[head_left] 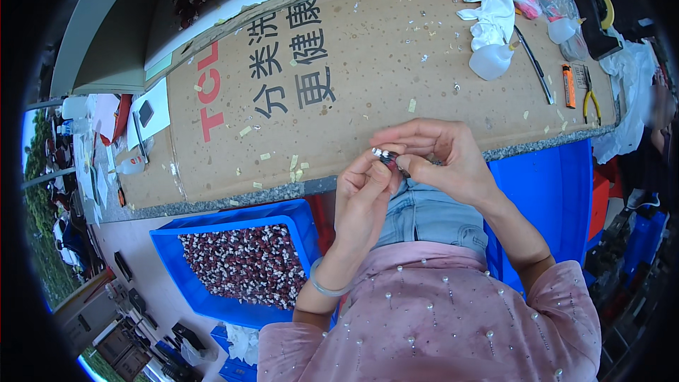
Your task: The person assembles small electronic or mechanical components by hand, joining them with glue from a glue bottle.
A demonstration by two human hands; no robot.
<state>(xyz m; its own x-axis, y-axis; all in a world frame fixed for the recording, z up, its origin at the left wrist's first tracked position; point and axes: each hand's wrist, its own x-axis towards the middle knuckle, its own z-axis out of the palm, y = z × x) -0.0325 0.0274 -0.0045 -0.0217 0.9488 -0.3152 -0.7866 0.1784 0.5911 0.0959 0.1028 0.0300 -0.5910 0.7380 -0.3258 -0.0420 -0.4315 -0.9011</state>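
Note:
Over the near edge of the workbench, my left hand (363,201) pinches a small dark-red, black and white piece (386,156) between thumb and fingertips. From the other side my right hand (453,163) closes on the same piece, thumb against it and the other fingers curled above. The piece is too small, and too covered by fingers, for its kind to show. Below and left of my left hand, a blue bin (306,230) holds a heap of many similar dark-red and white pieces (240,265).
Printed cardboard (382,64) covers the bench, strewn with pale scraps. Right side: a white squeeze bottle (491,61), white cloth (489,3), orange knife (569,86), yellow-handled pliers (593,106) and tape dispenser (590,18). A second blue bin (544,198) stands below the bench; a shelf (106,42) rises far left.

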